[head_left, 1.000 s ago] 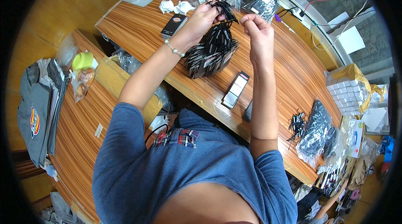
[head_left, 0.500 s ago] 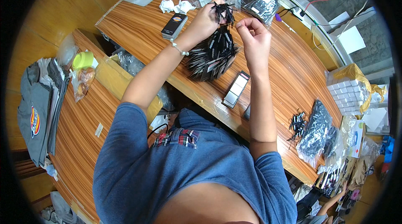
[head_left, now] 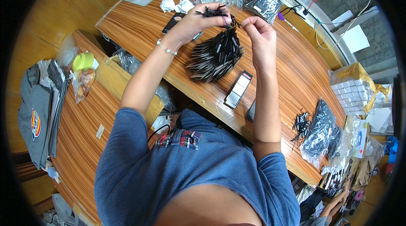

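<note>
Watching the head view, I see the left hand pinched shut on the knotted strings at the top of a bundle of black hang tags, which dangles just above the wooden table. The right hand sits just right of it, thumb and forefinger narrowed on one cord near the top. My worry: the tags fan out loosely, so a slack pinch could let them slide off and scatter onto the table, over the black-and-white card lying near the table's front edge.
</note>
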A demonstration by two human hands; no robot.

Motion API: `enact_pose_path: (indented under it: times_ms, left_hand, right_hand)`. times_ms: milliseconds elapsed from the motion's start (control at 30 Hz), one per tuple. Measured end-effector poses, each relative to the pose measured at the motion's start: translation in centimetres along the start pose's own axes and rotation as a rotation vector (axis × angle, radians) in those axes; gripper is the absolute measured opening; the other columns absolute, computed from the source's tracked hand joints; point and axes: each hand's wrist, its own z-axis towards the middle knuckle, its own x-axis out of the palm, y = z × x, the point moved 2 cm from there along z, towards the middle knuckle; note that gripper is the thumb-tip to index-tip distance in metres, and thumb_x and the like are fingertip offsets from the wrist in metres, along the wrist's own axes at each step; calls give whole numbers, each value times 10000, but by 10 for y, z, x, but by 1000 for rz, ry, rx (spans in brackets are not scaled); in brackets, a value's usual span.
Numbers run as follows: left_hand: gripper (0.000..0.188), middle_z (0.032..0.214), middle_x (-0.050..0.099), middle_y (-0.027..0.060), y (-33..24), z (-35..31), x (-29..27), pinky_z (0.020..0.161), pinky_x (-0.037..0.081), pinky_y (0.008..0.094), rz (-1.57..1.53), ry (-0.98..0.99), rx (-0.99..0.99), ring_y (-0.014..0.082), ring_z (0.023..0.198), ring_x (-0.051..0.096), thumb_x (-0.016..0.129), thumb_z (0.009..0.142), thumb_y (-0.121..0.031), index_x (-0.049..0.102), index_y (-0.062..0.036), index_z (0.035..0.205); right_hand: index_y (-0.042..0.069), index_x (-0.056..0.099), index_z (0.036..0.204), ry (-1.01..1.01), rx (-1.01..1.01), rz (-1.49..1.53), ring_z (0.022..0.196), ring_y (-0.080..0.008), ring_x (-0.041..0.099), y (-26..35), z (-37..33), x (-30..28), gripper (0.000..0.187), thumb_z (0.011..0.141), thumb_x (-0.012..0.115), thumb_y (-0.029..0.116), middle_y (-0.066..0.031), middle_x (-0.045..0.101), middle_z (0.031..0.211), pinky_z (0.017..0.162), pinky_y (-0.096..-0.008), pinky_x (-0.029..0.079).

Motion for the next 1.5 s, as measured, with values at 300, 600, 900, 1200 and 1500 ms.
enact_pose_path:
  times_ms: [300, 600, 900, 1200, 1500]
  left_hand:
    - [119, 847, 649, 49, -5, 1, 7, 768, 462, 246, 422, -79, 100, 109, 822, 582, 653, 754, -71, 650, -3, 853]
    - [134, 797, 645, 76, -16, -1, 12, 736, 464, 283, 810, -97, 172, 175, 745, 599, 655, 714, -112, 651, -39, 825]
    - [128, 792, 606, 32, -9, 2, 12, 728, 448, 239, 467, -103, 163, 111, 748, 557, 603, 812, -135, 603, -29, 884]
    - [174, 784, 481, -44, 18, -2, 9, 499, 290, 162, -640, -352, -104, 11, 625, 383, 560, 882, -259, 497, -127, 977]
    - [147, 717, 425, -73, 22, 3, 10, 480, 259, 153, -662, -305, -109, -4, 596, 330, 530, 901, -276, 500, -146, 963]
  right_hand:
    - [-14, 616, 805, 1, 5, -25, 702, -64, 517, -1, 2, 0, 87, 785, 592, 67, -8, 597, 748, 677, -201, 411]
    - [-24, 617, 750, -62, -177, -359, 675, -66, 506, 2, 2, 0, 116, 727, 629, 89, -25, 590, 722, 643, -217, 415]
    - [21, 605, 782, -39, 38, 9, 673, -111, 527, -4, 3, -10, 63, 772, 597, 83, 8, 551, 690, 645, -244, 419]
    - [61, 540, 885, 142, 405, 762, 791, -157, 512, -27, 7, -19, 93, 835, 535, 138, -54, 563, 833, 666, -272, 403]
    - [53, 527, 872, 379, 375, 826, 719, -130, 487, -31, 15, -26, 78, 820, 531, 111, -42, 549, 814, 640, -247, 386]
